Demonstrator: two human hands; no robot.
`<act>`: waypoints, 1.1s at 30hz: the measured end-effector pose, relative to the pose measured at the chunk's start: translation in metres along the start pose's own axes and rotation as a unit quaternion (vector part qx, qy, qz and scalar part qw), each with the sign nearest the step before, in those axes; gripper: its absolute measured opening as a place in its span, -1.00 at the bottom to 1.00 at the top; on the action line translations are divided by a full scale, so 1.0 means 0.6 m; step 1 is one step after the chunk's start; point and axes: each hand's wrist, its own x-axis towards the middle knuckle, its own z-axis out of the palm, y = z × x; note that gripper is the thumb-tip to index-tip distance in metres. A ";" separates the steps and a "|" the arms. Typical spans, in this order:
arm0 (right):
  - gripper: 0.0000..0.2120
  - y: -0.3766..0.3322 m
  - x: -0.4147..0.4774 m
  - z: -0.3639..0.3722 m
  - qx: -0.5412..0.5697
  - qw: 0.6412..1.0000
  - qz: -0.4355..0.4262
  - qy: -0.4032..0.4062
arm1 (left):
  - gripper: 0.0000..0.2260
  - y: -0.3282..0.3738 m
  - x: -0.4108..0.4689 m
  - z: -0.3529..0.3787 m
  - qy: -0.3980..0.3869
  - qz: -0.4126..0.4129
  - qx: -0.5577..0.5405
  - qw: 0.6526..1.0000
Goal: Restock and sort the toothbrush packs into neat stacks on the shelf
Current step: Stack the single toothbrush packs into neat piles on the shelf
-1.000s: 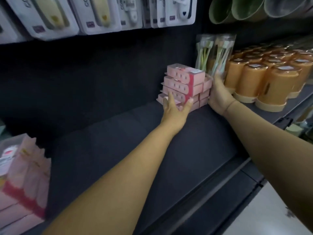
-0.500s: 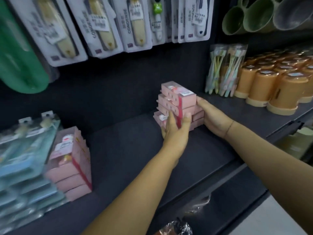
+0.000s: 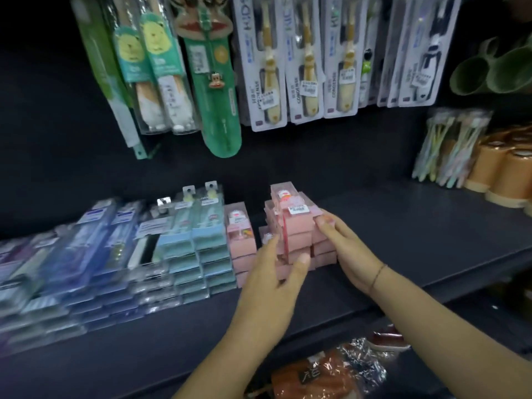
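A stack of pink toothbrush packs (image 3: 298, 226) stands on the dark shelf (image 3: 417, 234), held between both hands. My left hand (image 3: 273, 275) grips its front left corner, thumb on the front and fingers on the left side. My right hand (image 3: 348, 249) holds the stack's right side with bent fingers. Just left of it stands a second, lower pink stack (image 3: 241, 240) with a narrow gap between the two. Further left are teal pack stacks (image 3: 198, 254) and blurred blue and clear pack stacks (image 3: 86, 263).
Carded toothbrushes (image 3: 305, 61) hang from the back wall above the stacks. Bagged pastel toothbrushes (image 3: 449, 148), orange cups (image 3: 506, 171) and green mugs (image 3: 495, 70) fill the right end. A shiny orange bag (image 3: 331, 372) lies below the shelf's front edge.
Both hands have carried the pink stack leftward along the shelf, from beside the bagged toothbrushes to right beside the other pink stack. The view has swung left with it.
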 end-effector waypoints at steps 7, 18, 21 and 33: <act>-0.47 -0.007 0.002 0.045 -0.039 0.999 0.030 0.016 | -0.62 -0.028 0.023 -0.148 0.195 0.143 0.276 0.930; -0.60 -0.012 -0.002 0.034 -0.118 0.992 0.042 -0.005 | -0.47 -0.030 0.062 -0.155 0.078 0.089 0.398 0.910; -0.78 -0.023 -0.004 0.035 -0.153 0.988 0.012 0.000 | -0.48 -0.029 0.066 -0.146 0.065 0.093 0.397 0.911; -0.21 -0.033 0.010 0.012 -0.346 0.934 -0.003 -0.089 | -0.16 0.004 0.121 -0.125 -0.052 0.184 0.486 0.853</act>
